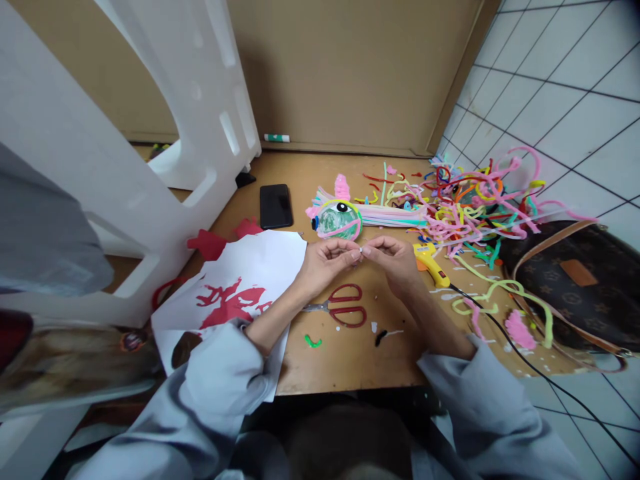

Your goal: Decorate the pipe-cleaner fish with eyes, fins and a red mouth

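My left hand and my right hand meet over the wooden board, fingertips pinched together on a tiny white piece that is too small to name. Just beyond them lies a fish-shaped craft with a clear round body, a black eye and pastel pipe-cleaner fins. Red-handled scissors lie under my wrists. A yellow glue gun rests right beside my right hand.
A tangled heap of coloured pipe cleaners fills the right side. A brown patterned bag sits at right, with a black cord across the floor. A black phone, white paper with red shapes and a white plastic frame are at left.
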The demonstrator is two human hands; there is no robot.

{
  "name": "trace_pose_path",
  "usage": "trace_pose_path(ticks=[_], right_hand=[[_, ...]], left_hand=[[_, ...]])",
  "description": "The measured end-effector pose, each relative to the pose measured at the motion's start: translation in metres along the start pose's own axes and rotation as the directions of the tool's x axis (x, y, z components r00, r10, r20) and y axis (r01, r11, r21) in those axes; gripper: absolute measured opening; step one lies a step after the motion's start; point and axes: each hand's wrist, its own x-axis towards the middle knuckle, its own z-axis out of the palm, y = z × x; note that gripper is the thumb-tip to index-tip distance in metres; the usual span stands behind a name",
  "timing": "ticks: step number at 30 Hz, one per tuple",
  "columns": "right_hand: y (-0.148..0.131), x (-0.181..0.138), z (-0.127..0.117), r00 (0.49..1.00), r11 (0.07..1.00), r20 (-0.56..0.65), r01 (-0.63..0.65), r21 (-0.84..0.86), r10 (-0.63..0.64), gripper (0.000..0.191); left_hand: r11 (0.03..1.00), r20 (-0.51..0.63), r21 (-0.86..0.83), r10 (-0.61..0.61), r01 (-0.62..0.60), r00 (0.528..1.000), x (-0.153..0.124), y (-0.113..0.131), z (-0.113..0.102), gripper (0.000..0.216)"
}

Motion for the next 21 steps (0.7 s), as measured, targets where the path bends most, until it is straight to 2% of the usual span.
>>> trace_pose_path(ticks=[5, 10, 14, 19, 21], right_hand=[[-0.0011, -0.0012, 0.0007, 0.996, 0.989, -0.051, 0.067, -0.133, -0.074, 0.026], [-0.0035, -0.0035, 0.0023, 0.99, 0.973, -0.034, 0.126, -0.192, -0.135, 0.015], [-0.0055, -0.0045, 0.0036, 0.988, 0.963, -0.027, 0.145, -0.227, -0.155, 0.014], [-0.0077, -0.0053, 0.0047, 0.964, 0.91, -0.056, 0.226, -0.348, -0.261, 0.011], [-0.0078, -0.0053, 0.0045, 0.963, 0.906, -0.044, 0.233, -0.354, -0.265, 0.012]], left_hand=[[0.999, -0.052, 0.052, 0.001, 0.002, 0.999, -0.0005, -0.0029, 0.0003, 0.038], [0.994, -0.067, 0.107, 0.045, -0.037, 0.997, -0.0006, -0.0021, 0.0009, 0.034], [0.988, -0.07, 0.146, 0.054, -0.043, 0.996, -0.0012, -0.001, 0.0012, 0.031], [0.982, -0.104, 0.189, 0.043, -0.023, 0.994, -0.0021, -0.002, 0.0022, 0.029], [0.982, -0.105, 0.188, 0.055, -0.034, 0.993, -0.0019, -0.0024, 0.0022, 0.029]])
